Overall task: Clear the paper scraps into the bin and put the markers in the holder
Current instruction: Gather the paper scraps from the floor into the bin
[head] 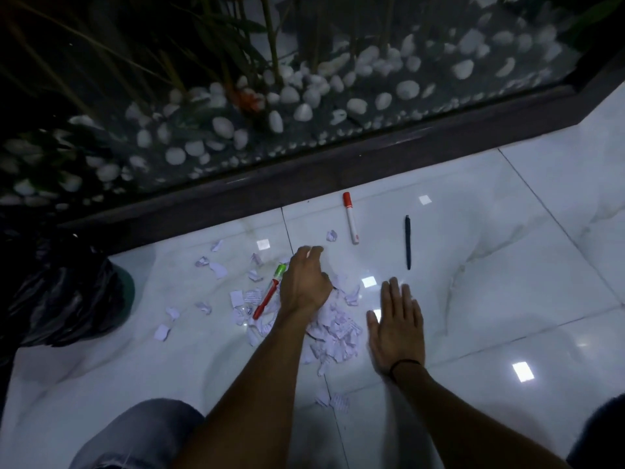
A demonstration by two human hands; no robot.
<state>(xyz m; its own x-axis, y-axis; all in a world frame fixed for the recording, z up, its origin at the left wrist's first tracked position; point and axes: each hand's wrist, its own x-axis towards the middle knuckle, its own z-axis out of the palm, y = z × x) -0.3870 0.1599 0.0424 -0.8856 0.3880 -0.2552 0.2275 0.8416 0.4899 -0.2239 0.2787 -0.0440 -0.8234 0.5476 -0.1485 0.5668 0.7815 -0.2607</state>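
Both hands' fingers (392, 299) spread over paper scraps (338, 330).

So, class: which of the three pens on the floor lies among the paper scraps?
The red pen with the green cap, beside the left hand; the others lie clear.

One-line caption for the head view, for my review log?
Left hand gathers paper scraps on the tiled floor, right hand flat beside the pile; markers lie uncollected.
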